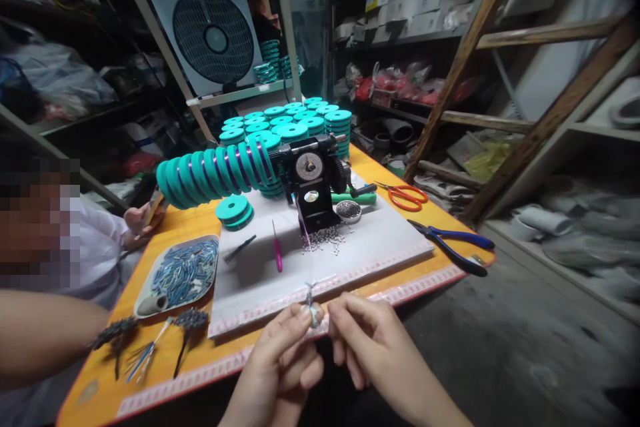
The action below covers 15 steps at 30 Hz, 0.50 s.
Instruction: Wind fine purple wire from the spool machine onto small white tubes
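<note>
Both hands meet just off the table's front edge. My left hand [287, 357] pinches a small pale-blue piece [314, 313] between thumb and forefinger, with thin wisps standing up from its top; its exact kind is too small to tell. Close on its right, my right hand [370, 340] has its thumb and forefinger pressed together, and whatever lies between them is hidden. Beyond the hands, a pink-handled needle tool [278, 253] and small silver beads [325, 238] lie on the white board [350, 273]. A black hand-crank winder [310, 177] carries a row of teal spools [215, 173].
Pliers with blue handles [460, 240] and orange scissors [407, 197] lie at the right. On the left are a tray of blue pieces [183, 270] and dark bundles [190, 323]. Stacked teal spools [293, 130] stand behind. Another person's hand [143, 219] holds a phone-like object at left.
</note>
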{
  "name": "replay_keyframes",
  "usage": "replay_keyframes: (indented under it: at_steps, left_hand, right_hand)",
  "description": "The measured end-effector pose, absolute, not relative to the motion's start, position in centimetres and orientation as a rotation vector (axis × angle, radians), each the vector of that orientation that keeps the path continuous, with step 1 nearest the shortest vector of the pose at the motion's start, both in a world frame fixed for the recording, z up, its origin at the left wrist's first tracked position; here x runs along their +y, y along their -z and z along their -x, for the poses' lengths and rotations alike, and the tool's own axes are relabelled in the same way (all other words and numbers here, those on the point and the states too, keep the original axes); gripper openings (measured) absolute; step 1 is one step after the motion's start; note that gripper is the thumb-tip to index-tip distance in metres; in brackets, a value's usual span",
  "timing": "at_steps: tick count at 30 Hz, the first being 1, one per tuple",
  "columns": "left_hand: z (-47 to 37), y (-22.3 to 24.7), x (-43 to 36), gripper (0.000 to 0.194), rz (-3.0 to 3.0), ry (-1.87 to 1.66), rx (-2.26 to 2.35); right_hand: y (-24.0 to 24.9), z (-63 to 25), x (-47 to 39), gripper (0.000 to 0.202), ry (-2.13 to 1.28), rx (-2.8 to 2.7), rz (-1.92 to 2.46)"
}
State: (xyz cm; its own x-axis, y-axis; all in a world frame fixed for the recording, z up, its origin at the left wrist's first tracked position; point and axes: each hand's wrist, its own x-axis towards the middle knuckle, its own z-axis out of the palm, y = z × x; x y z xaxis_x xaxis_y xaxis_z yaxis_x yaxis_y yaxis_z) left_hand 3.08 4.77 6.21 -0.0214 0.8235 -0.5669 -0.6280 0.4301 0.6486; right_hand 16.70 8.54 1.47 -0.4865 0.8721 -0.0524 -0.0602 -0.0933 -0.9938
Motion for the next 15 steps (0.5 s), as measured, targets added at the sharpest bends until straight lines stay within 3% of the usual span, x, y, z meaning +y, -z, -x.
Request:
replay_keyframes:
  at_steps: [2,5,8,15]
  left_hand:
    - [-4.0,-6.2,4.9,0.037,-0.165,-1.256,1.063]
    - [-5.1,-6.4,4.9,0.038,-0.113,-1.367,1.042]
    - [-5.7,-6.3,4.8,0.041,-0.047,-1.425,1.011]
    - [-5.6,-4.6,4.7,0.031,-0.251,-1.376,0.848]
  right_hand:
    - [-1.8,-17.3,8.1,0.045,-1.691,-1.491,0.902]
    - [-2.7,-17.9,7.6,0.027,-1.535,-1.559,0.919]
    - [-3.3,-18.4,7.3,0.016,-1.161,-1.693,0.855]
    - [-4.3,-19.8,6.7,0.023,-0.329,-2.031,0.592]
